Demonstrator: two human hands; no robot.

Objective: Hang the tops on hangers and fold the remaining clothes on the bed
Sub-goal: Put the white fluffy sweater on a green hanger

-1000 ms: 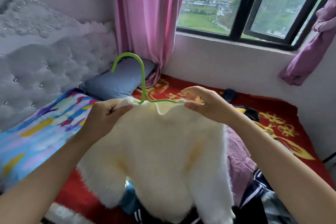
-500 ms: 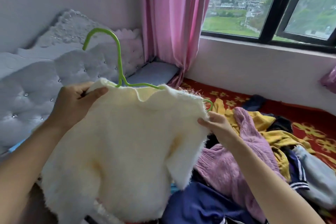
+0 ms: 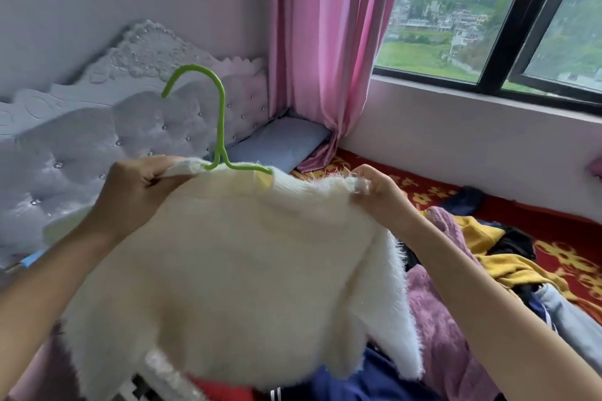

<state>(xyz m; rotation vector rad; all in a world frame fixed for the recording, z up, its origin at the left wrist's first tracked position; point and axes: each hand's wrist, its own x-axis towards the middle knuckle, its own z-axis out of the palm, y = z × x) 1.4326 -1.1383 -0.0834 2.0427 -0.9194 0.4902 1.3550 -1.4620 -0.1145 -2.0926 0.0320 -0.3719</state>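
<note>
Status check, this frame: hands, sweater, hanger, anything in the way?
Left hand grips white sweater at one shoulder, right hand pinches the other. Green hanger through the neck, hook up. Clothes pile below, not obstructing.

Single head cam, wide-angle, looks fwd & down over bed [image 3: 570,257] twd window [image 3: 439,26] corner, close in.

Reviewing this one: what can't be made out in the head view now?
Head view:
- Arms of the green hanger: mostly inside the white sweater.
- Whether its shoulders sit on the hanger: covered by the left hand and right hand.
- Much of the clothes pile: behind the sweater.
</note>
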